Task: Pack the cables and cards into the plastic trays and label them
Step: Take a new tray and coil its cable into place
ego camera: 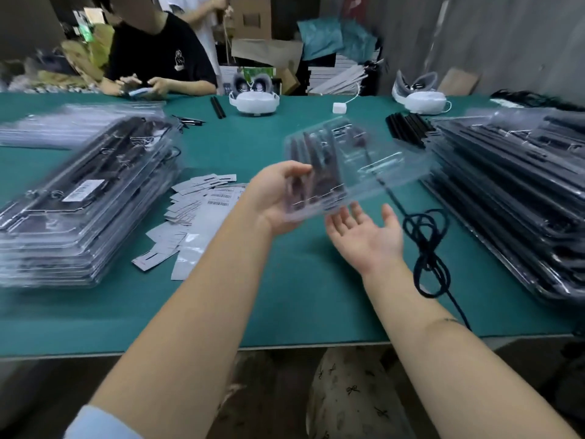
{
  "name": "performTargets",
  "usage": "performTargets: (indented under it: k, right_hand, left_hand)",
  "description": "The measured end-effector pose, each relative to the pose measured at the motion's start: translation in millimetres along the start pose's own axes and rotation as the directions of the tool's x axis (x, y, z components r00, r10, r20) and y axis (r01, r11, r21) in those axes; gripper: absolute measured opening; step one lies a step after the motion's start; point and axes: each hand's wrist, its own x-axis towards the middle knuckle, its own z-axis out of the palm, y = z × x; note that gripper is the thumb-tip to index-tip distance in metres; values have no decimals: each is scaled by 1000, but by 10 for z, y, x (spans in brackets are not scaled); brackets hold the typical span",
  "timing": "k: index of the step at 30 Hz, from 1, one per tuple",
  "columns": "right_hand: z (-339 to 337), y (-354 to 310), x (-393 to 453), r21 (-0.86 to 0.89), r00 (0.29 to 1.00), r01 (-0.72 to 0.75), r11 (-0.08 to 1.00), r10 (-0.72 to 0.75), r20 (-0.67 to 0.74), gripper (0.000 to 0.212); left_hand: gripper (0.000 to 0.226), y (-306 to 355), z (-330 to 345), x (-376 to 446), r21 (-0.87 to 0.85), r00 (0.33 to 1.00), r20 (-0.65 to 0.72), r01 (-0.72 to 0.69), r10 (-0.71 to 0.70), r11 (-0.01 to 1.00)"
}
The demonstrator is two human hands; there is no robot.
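Bare forearms reach out from the near edge of the green felt-covered table (285, 312). Above the middle of that table, the left hand (275, 201) grips the near left corner of a clear moulded plastic tray (354, 166), thumb on top and fingers curled beneath; the tray is held tilted in the air, blurred, with dark ribbed recesses and glossy ridges showing through it. Just under the tray's near edge, the right hand (364, 236) lies palm up with fingers spread and relaxed, holding nothing; whether its fingertips touch the tray cannot be told. Right of that hand, a thin black cable (427, 248) lies in loose loops on the table, one strand running up beneath the tray. Left of the tray, flat grey paper cards with barcodes (196, 210) are scattered in an overlapping heap. Farther left stands a tall stack of packed clear trays (85, 198), shiny and layered, one bearing a white barcode label. Right of the held tray, another stack of dark-filled trays (512, 198) rises.
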Motion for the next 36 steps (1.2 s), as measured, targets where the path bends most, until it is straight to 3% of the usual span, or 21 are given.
performTargets:
  k: [3, 5, 8, 12, 14, 17, 20, 21, 23, 24, 25, 27, 30, 33, 36]
  right_hand:
    - [21, -265, -89, -77, 993, -1, 997, 10, 115, 47]
    - [88, -373, -153, -337, 985, -46, 940, 99, 144, 48]
    - [205, -411, -192, -725, 975, -79, 684, 203, 86, 55]
    - [230, -296, -151, -973, 993, 60, 221, 88, 81, 48]
    - [172, -228, -77, -986, 993, 87, 139, 63, 97, 53]
    - [102, -115, 10, -989, 994, 106, 99, 22, 109, 54]
    - [8, -26, 71, -981, 991, 130, 142, -51, 124, 48]
    - [-18, -2, 79, -979, 986, 154, 131, -82, 144, 45]
    - [-64, 41, 93, -977, 968, 211, -10, -138, 210, 34]
    - [-76, 60, 91, -971, 961, 228, -74, -144, 237, 27]
    - [-79, 79, 89, -966, 959, 235, -106, -139, 248, 22]
    - [-79, 82, 79, -960, 956, 257, -115, -116, 270, 18]
    - [-75, 47, 59, -934, 939, 309, -179, -98, 330, 13]
    - [-46, 9, 2, -855, 907, 360, -372, -75, 415, 23]
    - [-44, -85, -109, -652, 839, 480, -587, 91, 536, 44]
  left_hand:
    - [11, 122, -306, 83, 123, 992, -111, -54, 68, 991]
    - [12, 139, -458, 145, 113, 982, -173, -52, 71, 992]
    - [19, 91, -631, 232, 242, 968, -241, -10, 70, 970]
    - [15, -54, -787, 349, 457, 941, -297, -8, 161, 890]
    - [7, -114, -824, 397, 628, 900, -312, -46, 306, 777]
    - [53, -220, -845, 425, 929, 798, -229, 7, 558, 370]
    - [49, -305, -819, 375, 985, 759, -128, 19, 639, 174]
    - [46, -314, -812, 350, 997, 751, -83, 59, 655, 58]
    - [42, -322, -800, 319, 966, 723, 99, 96, 684, -241]
    - [42, -329, -776, 317, 941, 710, 198, 56, 675, -335]
    - [44, -351, -730, 304, 925, 727, 265, -7, 633, -380]
    - [52, -440, -673, 325, 907, 823, 297, -85, 484, -412]
    - [65, -554, -695, 397, 911, 958, 136, -21, 252, -411]
    - [74, -546, -736, 435, 903, 978, 92, -2, 188, -430]
    - [74, -533, -719, 438, 899, 980, 91, -5, 176, -439]
